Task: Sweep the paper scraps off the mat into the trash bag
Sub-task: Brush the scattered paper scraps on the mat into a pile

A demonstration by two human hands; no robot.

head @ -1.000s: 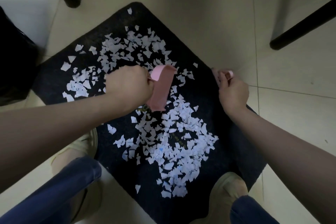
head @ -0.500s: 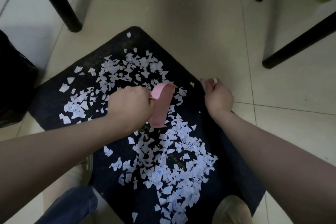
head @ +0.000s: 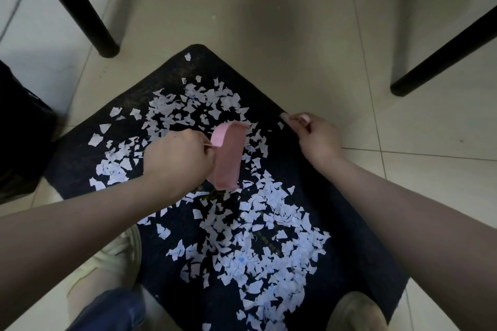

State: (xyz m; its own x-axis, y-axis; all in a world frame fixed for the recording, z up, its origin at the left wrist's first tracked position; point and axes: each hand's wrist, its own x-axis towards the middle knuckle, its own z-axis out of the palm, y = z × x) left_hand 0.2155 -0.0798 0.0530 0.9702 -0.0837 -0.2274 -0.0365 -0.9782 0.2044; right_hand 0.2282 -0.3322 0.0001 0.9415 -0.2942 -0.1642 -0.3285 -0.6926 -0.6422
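Sweeping is seemingly just starting: the left hand [head: 177, 158], fingers curled round a pink sweeper [head: 228, 156], is working the middle of the mat [head: 322, 196] while the right hand [head: 314, 134] is pinching its edge, and the paper scraps [head: 263, 236] lying across it are needing strokes toward the trash bag [head: 18, 137] at the left.

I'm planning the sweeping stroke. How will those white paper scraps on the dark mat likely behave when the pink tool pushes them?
The paper scraps look thin and small, so probably very light: they may scatter rather than slide together. They lie flat and overlapping on the mat, so some might slip under the pink tool.
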